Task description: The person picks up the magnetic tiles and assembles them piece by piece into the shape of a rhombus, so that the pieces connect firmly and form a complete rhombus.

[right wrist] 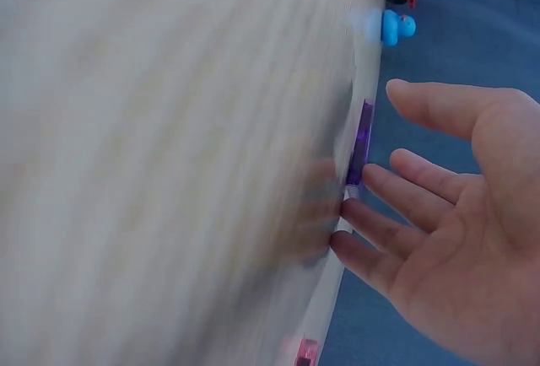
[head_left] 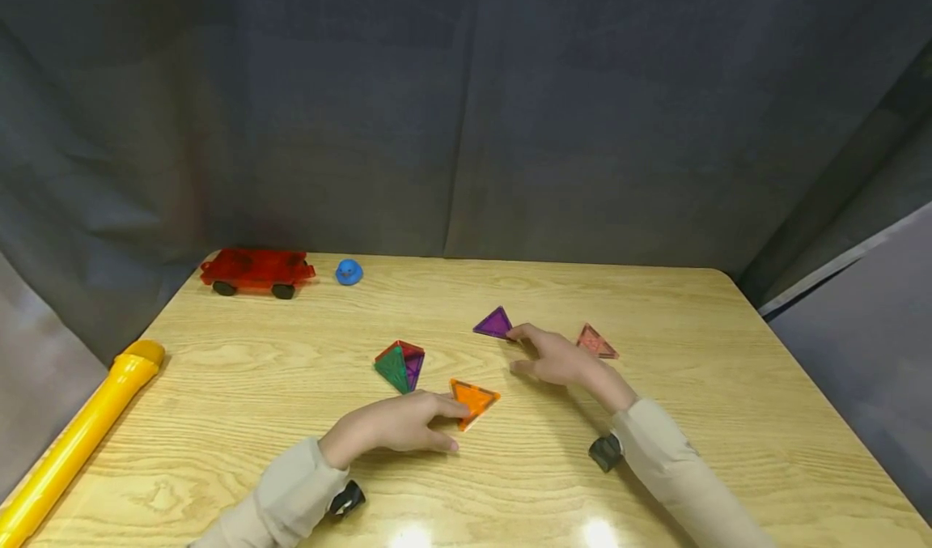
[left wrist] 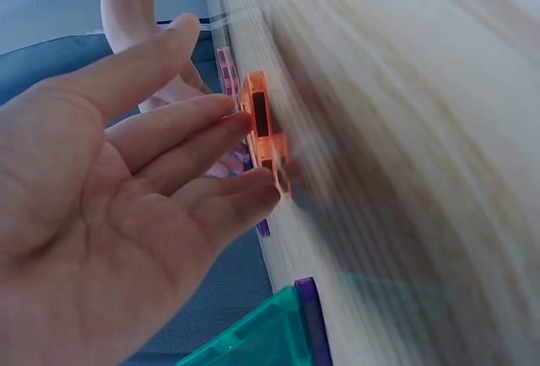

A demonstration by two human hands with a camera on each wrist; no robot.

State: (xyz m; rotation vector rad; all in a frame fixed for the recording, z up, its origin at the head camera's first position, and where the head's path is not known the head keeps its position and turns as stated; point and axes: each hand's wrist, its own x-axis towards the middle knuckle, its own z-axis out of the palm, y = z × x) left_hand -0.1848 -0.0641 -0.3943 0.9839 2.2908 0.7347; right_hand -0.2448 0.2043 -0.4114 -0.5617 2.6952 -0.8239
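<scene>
Head cam: I've got two bare hands over a pale wood table [head_left: 735, 402]. L hand [head_left: 408, 423] has fingertips on the orange triangle [head_left: 479, 399], fingers stretched fwd, thumb apart, no pinch. R hand [head_left: 557, 360] has its index fingertip at the nr corner of the purple triangle [head_left: 494, 322], fingers loosely spread, thumb off to the side. Pink triangle [head_left: 595, 343] lies just R of that hand. Multicol. cluster [head_left: 395, 367] (green, red + purple tiles) stands L of the orange triangle. Further back: red wagon [head_left: 255, 268] w/ blue duck [head_left: 349, 272] nr it. Yellow tube [head_left: 80, 443] at L edge, dark curtain [head_left: 582, 127] behind.

L wrist cam: palm's towards me, fingers nearly straight + close together, thumb well clear. Fingertips meet the orange triangle's edge; can't tell if it's flat or tipped. Cluster's green tile + a purple edge show low in view; R hand partly hidden beyond.

R wrist cam: fingers slightly fanned, thumb apart, nothing gripped. Purple triangle's edge-on by the index tip; can't tell how firm the contact is. Duck + part of wagon up top, pink triangle at bottom.
</scene>
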